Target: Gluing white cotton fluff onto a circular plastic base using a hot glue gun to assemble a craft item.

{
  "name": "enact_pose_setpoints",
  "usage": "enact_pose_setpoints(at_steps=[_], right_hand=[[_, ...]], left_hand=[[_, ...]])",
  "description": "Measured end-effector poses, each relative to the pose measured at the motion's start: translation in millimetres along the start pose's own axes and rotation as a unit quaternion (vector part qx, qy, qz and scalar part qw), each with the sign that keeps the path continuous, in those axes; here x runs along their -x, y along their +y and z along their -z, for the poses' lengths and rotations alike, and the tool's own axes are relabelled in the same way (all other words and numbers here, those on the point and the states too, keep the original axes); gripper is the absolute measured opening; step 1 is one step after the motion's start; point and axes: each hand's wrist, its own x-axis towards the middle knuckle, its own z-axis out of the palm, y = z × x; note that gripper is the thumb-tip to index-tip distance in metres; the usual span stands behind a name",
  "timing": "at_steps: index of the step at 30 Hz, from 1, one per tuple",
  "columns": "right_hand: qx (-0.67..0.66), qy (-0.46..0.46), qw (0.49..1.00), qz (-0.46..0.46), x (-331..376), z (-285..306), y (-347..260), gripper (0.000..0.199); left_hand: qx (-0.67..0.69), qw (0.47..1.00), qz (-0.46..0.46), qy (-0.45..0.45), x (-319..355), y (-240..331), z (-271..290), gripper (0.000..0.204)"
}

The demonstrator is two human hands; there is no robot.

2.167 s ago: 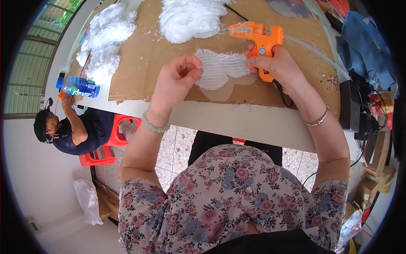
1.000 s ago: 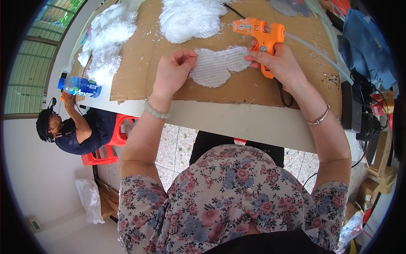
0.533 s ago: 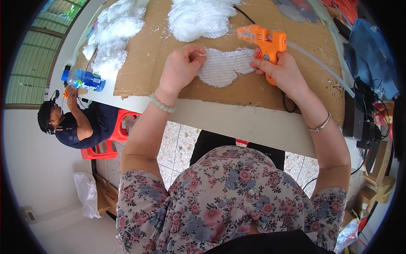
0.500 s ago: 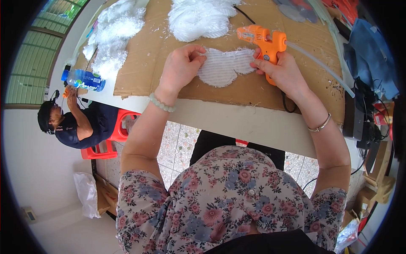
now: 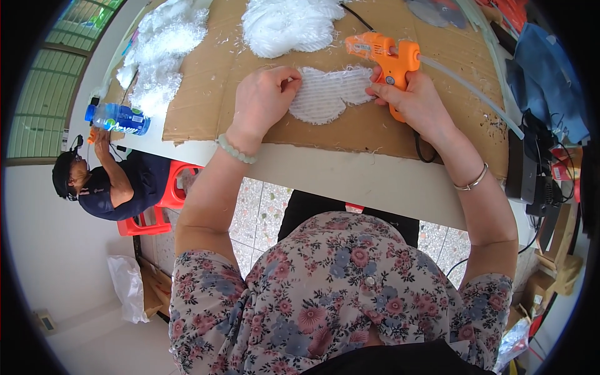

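Between my hands is a ribbed white fabric piece (image 5: 322,100) with rounded lobes and a frayed upper edge. My left hand (image 5: 265,97) is closed in a pinch on its left edge. In my right hand (image 5: 412,100) is an orange glue gun (image 5: 399,61), its nozzle turned to the left and a long translucent glue stick (image 5: 472,90) sticking out of its back. Fingers of that same hand also touch the right edge of the fabric piece. Cardboard (image 5: 212,103) lies beneath all of this.
Beyond my hands lies a stack of white fabric pieces (image 5: 290,28). A fluffy white heap (image 5: 165,50) and a blue-capped bottle (image 5: 119,119) are at the left. A co-worker (image 5: 112,178) sits there on a red stool (image 5: 147,224). Blue cloth (image 5: 547,81) and cables (image 5: 544,150) crowd the right.
The whole view has shifted slightly, with the table things a little further left and up. Both hands keep the same hold on the fabric piece and the glue gun.
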Motion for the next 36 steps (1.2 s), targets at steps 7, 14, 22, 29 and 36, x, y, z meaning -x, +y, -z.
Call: enact_pose_setpoints(at_steps=[7, 14, 22, 29, 36], right_hand=[[-0.018, -0.003, 1.0, 0.019, 2.6, 1.2, -0.7, 0.02], [-0.03, 0.002, 0.998, 0.056, 3.8, 3.5, -4.3, 0.025], [-0.098, -0.046, 0.989, 0.096, 9.3, -19.2, -8.6, 0.025], [-0.019, -0.121, 0.99, 0.069, 1.7, -36.2, -14.7, 0.024], [-0.023, -0.125, 0.99, 0.06, -0.6, -41.2, -11.1, 0.024]], left_hand=[[0.005, 0.988, -0.115, 0.107, 8.6, 13.8, 11.5, 0.007], [0.037, 0.968, -0.242, 0.049, 53.1, 37.2, 7.9, 0.022], [-0.012, 0.971, -0.24, -0.013, 63.3, 42.9, 1.7, 0.025], [-0.08, 0.959, -0.273, 0.01, 68.4, 42.8, 0.6, 0.022], [-0.09, 0.953, -0.288, 0.015, 71.2, 38.2, -0.9, 0.023]])
